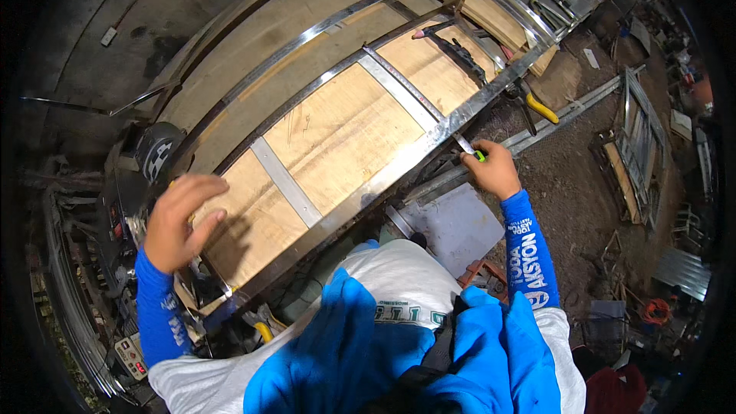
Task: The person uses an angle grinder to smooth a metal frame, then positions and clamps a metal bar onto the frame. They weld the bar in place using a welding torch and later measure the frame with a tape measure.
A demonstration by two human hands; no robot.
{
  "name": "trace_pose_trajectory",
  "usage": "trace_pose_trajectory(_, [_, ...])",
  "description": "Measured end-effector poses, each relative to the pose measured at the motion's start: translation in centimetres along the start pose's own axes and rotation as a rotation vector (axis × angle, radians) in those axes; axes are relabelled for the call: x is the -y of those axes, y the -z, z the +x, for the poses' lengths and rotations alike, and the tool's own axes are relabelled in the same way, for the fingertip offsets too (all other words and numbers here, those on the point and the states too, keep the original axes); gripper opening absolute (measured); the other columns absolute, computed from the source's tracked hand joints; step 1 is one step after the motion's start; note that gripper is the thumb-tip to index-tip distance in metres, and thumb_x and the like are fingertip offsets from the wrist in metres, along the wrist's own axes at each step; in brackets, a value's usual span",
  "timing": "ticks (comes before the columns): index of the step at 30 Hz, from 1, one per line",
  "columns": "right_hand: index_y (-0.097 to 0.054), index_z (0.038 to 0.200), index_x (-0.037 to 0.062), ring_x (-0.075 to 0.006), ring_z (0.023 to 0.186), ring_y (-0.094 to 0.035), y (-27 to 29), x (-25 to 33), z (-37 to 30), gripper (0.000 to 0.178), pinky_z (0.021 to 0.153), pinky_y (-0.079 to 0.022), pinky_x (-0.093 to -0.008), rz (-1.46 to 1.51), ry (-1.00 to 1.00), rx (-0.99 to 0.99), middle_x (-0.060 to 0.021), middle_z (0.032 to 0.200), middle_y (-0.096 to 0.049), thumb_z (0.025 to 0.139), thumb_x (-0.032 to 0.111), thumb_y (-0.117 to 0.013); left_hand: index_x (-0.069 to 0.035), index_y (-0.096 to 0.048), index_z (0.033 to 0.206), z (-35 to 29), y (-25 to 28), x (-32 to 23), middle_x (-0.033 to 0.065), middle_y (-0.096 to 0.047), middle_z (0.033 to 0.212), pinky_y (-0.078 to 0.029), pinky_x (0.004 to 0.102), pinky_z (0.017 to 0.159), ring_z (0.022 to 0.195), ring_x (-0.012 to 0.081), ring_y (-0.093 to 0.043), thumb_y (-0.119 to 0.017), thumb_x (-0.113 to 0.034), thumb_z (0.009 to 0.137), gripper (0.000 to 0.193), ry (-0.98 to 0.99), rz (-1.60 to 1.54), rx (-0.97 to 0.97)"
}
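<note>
My right hand (494,170) is closed on a tape measure (480,156), whose bright green edge shows beside the fingers. Its blade (406,84) runs out across the metal frame (337,218), alongside a flat metal crossbar (395,92). My left hand (182,218) is held above the frame's left end, fingers apart and nothing in them. Plywood panels (345,134) show inside the frame. A second flat crossbar (285,182) lies nearer my left hand. On the right panel rests a black welding torch (460,54) with a pink nozzle.
A yellow-handled tool (541,107) hangs by the frame's right edge. At the left are a dark helmet (159,146) and a machine (130,356) with a red display. A grey sheet (460,230) lies below my right hand. Metal frames (640,138) and scraps cover the ground at right.
</note>
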State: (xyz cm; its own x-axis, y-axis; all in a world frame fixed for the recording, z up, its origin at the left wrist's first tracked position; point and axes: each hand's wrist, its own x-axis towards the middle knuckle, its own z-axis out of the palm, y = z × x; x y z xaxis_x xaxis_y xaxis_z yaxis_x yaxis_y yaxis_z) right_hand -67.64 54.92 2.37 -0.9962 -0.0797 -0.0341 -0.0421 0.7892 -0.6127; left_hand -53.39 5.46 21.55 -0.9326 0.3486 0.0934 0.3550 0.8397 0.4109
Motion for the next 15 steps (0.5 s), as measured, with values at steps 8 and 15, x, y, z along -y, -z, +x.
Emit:
trace_pose_trajectory(8, [-0.075, 0.104, -0.0035, -0.0405, 0.09, -0.072, -0.4, 0.5, 0.5, 0.036, 0.083, -0.057, -0.0443, -0.043, -0.018, -0.048, -0.0258, 0.097, -0.074, 0.082, 0.026, -0.078, -0.005, -0.042, 0.155, 9.4, -1.3, 12.6, 0.0237, -0.049, 0.151, -0.041, 0.0435, 0.114, 0.139, 0.0416, -0.049, -0.083, -0.017, 0.081, 0.086, -0.027, 0.166, -0.016])
trace_pose_trajectory(15, [-0.07, 0.111, -0.0053, -0.0397, 0.088, -0.069, -1.3, 0.6, -1.6, 0.039, 0.08, -0.055, -0.0429, -0.003, -0.018, -0.014, -0.0234, 0.097, -0.069, 0.082, 0.019, -0.079, -0.006, -0.033, 0.161, 10.7, -2.9, 14.4, 0.0242, -0.047, 0.155, -0.041, 0.0424, 0.115, 0.14, 0.0436, -0.05, -0.084, -0.01, 0.076, 0.099, 0.046, -0.039, 0.113])
